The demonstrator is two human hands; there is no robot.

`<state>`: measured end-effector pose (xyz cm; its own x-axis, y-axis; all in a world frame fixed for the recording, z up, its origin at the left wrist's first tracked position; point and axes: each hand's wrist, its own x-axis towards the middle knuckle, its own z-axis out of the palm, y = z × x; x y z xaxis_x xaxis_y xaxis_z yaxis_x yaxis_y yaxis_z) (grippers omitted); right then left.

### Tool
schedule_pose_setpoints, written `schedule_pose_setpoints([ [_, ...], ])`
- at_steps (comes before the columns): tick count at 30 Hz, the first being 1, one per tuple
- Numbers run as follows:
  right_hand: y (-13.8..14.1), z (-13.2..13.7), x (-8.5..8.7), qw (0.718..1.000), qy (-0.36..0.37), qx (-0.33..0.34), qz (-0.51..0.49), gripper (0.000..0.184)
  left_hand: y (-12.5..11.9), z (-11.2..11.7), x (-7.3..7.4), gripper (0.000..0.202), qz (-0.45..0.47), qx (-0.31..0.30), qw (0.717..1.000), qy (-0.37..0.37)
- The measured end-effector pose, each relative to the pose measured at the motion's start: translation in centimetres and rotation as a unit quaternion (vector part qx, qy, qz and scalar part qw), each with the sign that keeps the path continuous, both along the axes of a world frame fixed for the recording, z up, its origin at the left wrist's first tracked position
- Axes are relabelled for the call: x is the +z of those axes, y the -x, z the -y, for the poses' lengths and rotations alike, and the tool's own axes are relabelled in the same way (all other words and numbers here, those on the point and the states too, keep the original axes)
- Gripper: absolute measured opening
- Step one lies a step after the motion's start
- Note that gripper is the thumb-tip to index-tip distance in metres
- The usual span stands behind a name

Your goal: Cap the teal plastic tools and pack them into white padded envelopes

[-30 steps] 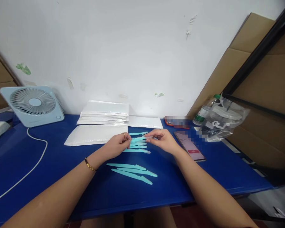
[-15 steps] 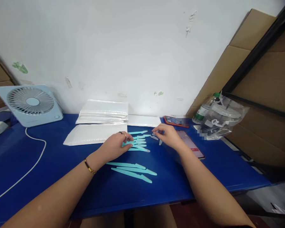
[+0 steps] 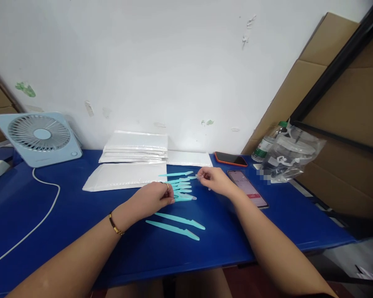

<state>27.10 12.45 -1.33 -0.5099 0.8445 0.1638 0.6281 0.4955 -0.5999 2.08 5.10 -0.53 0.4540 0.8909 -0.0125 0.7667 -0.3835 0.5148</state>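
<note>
Several slim teal plastic sticks (image 3: 180,185) with clear caps lie fanned out on the blue table (image 3: 65,215). Two more teal sticks (image 3: 174,225) lie closer to me, side by side. My left hand (image 3: 153,198), with a ring and a gold bracelet, is closed on the near end of one teal stick at the front of the fan. My right hand (image 3: 211,180) sits just right of the fan, its fingers pinched on a small clear cap at the tip of a stick.
A stack of white padded mailers (image 3: 133,149) and one single mailer (image 3: 124,174) lie behind the sticks. A pale blue fan (image 3: 39,136) with a white cord (image 3: 34,227) stands far left. Two phones (image 3: 247,188) and a bagged bottle (image 3: 287,155) sit right, with cardboard behind.
My left hand slid toward me and closed on a stick at the front of the fan. My right hand moved back left to the stick tips. One of the near sticks is hidden now.
</note>
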Motion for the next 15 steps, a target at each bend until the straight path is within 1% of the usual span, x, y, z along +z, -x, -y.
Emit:
schedule_pose_setpoints([
  [2, -0.1, 0.6, 0.6, 0.991, 0.089, 0.047, -0.086, 0.025, 0.1, -0.4, 0.1, 0.023, 0.012, 0.040, 0.999, -0.026],
  [4, 0.1, 1.1, 1.1, 0.977, 0.139, 0.077, -0.140, 0.030, 0.2, -0.7, 0.2, 0.024, 0.021, 0.066, 0.997, -0.035],
  [6, 0.3, 1.4, 1.3, 0.971, 0.154, 0.081, -0.161, 0.032, 0.4, -0.8, 0.1, 0.025, 0.025, 0.071, 0.997, -0.034],
  [8, 0.5, 1.5, 1.2, 0.971, 0.157, 0.080, -0.160, 0.032, 0.4, -0.9, 0.0, 0.025, 0.025, 0.071, 0.997, -0.031],
  [15, 1.4, 1.5, 0.1, 0.972, 0.152, 0.096, -0.154, 0.029, 0.2, -0.7, 0.1, 0.021, 0.028, 0.070, 0.997, -0.027],
])
